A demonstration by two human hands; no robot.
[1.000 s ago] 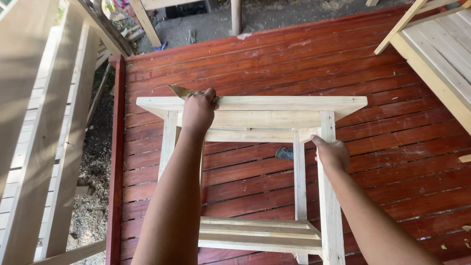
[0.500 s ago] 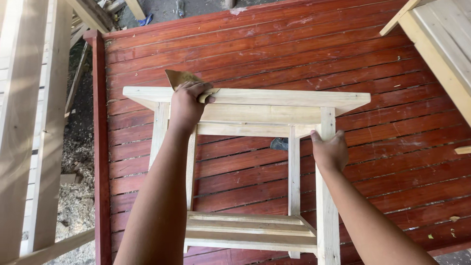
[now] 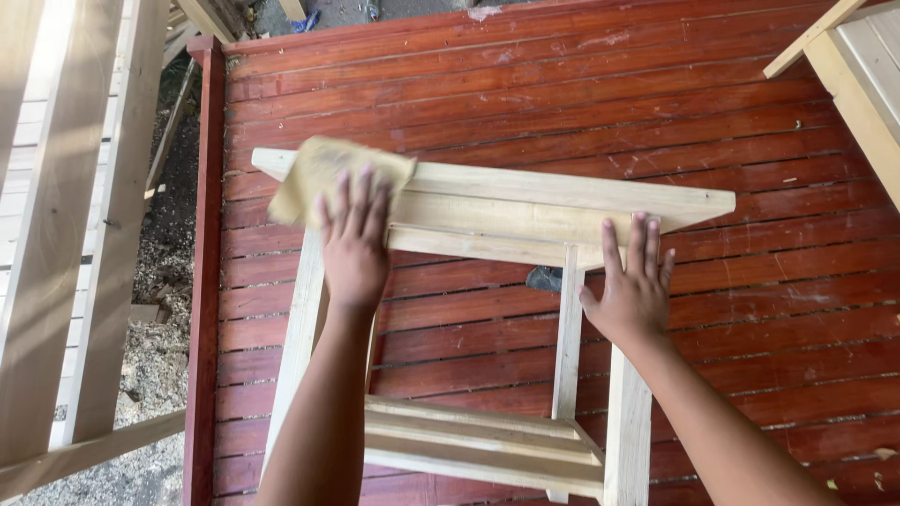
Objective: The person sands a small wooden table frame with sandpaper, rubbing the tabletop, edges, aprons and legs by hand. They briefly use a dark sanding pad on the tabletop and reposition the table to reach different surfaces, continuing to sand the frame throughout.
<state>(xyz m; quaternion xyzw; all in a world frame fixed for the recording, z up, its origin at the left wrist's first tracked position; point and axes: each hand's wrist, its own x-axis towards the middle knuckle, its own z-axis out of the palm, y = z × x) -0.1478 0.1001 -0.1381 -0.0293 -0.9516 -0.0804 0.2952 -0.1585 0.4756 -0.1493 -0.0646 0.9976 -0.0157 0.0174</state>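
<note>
A pale unfinished wooden frame (image 3: 525,201), like a small stool or table, lies on a red slatted wooden platform (image 3: 562,84). My left hand (image 3: 354,239) presses a tan sheet of sandpaper (image 3: 323,173) flat onto the left end of the frame's top board, fingers spread over the sheet. My right hand (image 3: 634,281) rests flat, fingers apart, on the frame's upper right corner where a leg (image 3: 626,422) meets the top rail. It holds nothing. Lower slats of the frame (image 3: 478,440) show between my forearms.
Pale wooden planks and rails (image 3: 66,234) stand at the left, with sawdust and gravel on the ground (image 3: 155,328) below them. Another unfinished wooden piece (image 3: 862,75) sits at the top right. A small dark object (image 3: 544,278) lies on the platform under the frame.
My left hand has opened flat and slid the sandpaper left along the top board. My right hand went from gripping the leg to lying flat on it. The view shifted closer.
</note>
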